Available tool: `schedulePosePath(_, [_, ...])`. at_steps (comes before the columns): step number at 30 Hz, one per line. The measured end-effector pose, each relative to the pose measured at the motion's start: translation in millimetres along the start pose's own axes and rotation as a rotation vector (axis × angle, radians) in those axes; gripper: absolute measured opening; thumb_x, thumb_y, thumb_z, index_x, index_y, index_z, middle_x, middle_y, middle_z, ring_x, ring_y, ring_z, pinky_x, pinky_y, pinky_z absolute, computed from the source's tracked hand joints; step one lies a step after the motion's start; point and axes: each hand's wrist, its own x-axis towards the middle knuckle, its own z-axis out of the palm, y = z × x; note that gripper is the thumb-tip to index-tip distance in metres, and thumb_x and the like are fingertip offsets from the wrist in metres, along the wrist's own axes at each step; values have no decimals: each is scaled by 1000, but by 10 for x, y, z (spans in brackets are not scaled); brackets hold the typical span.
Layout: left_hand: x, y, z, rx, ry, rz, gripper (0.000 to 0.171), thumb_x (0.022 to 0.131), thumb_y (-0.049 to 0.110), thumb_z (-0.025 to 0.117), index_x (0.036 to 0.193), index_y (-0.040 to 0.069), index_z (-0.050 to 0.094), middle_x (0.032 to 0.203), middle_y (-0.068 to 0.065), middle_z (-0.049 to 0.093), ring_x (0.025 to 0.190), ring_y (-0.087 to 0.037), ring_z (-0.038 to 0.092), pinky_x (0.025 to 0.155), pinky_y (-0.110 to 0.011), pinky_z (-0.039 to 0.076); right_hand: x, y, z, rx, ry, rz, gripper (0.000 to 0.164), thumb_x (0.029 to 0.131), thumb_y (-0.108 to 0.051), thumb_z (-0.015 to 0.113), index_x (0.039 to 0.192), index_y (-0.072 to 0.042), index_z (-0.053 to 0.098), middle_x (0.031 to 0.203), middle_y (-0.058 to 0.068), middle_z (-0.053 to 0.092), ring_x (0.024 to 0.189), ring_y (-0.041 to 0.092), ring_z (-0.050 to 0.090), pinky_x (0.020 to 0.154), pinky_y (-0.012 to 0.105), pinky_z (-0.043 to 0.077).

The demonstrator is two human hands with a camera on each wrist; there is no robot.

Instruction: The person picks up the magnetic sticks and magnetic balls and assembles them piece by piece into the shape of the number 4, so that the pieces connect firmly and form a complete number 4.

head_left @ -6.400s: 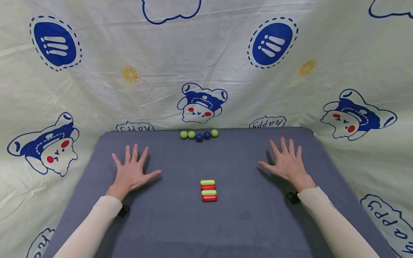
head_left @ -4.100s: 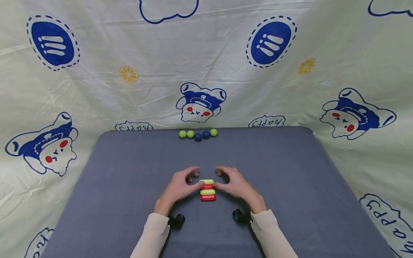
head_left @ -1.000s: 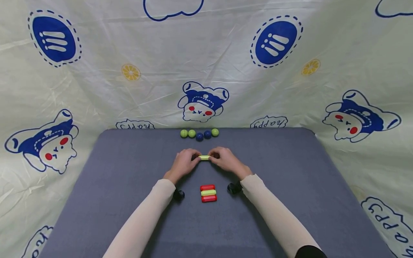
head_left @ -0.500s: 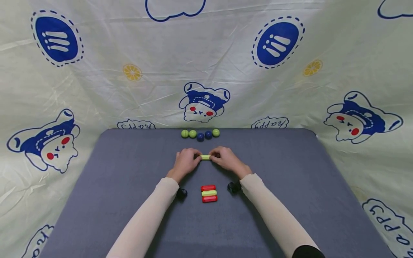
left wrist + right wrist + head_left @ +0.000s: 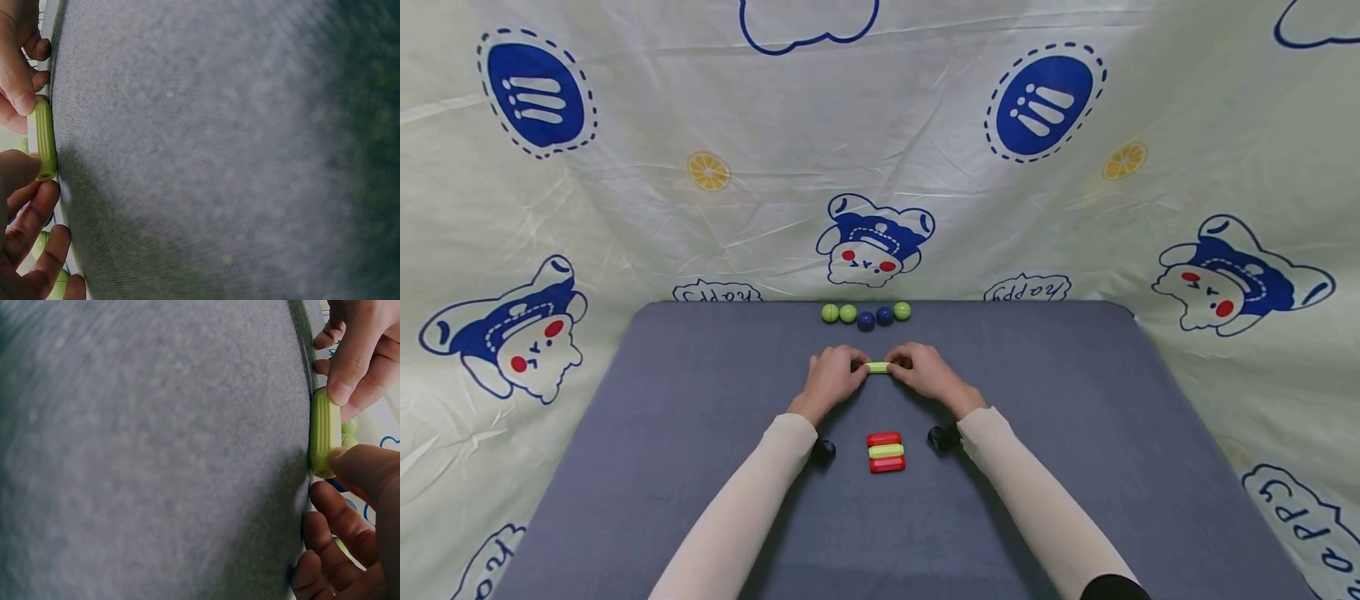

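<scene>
Between my two hands, a small ridged yellow-green block (image 5: 877, 367) lies lengthwise across the middle of the grey table (image 5: 1037, 500). My left hand (image 5: 832, 377) pinches its left end between thumb and fingers, and my right hand (image 5: 927, 374) pinches the right end. Both wrist views show the same block (image 5: 44, 140) with grooves along its side, close over the cloth. Nearer to me, a red block (image 5: 884, 438), a yellow-green block (image 5: 886, 452) and another red block (image 5: 887, 465) lie side by side in a column.
Along the table's far edge sit several small balls: green ones (image 5: 830, 313) at the left, two blue ones (image 5: 866, 321) in the middle and a green one (image 5: 902, 311) at the right. A printed white curtain (image 5: 775, 233) hangs right behind that edge.
From spread wide apart, both hands came together at the column, gripped its farthest yellow-green block and moved it away from me. Over the last second they hold it almost still.
</scene>
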Motion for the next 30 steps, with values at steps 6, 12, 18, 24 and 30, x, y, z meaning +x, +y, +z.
schedulePosePath(6, [-3,3,3,10,-3,-7,19,100,27,68,111,18,80,114,-2,73,111,-28,61,92,-48,40,-4,-24,31,6,14,-33,18,100,-16,68,113,-7,75,106,9,71,90,18,63,83,37,53])
schedulePosePath(12, [-10,15,5,3,-3,-8,19,100,27,69,111,17,80,115,-3,73,111,-29,61,93,-49,40,-3,-23,63,15,43,-43,16,100,-18,69,110,-9,77,107,9,71,90,17,63,83,38,54])
schedulePosePath(18, [5,24,-3,-4,-11,-10,19,100,27,69,112,17,80,113,-2,73,109,-28,61,91,-47,39,6,-27,67,12,65,-29,15,99,-18,70,107,-9,78,107,9,71,88,18,62,81,37,53])
schedulePosePath(24, [49,-33,-43,-53,-31,22,21,99,26,69,115,15,78,111,-2,74,107,-25,64,95,-48,42,14,-52,57,5,62,-8,14,99,-19,71,107,-9,78,106,8,72,87,16,62,80,35,52])
schedulePosePath(30, [87,-223,-159,-131,2,66,25,98,20,70,120,10,75,115,-7,74,108,-23,68,98,-44,52,3,-70,53,11,45,13,15,99,-18,71,108,-9,78,107,7,71,88,16,61,81,35,52])
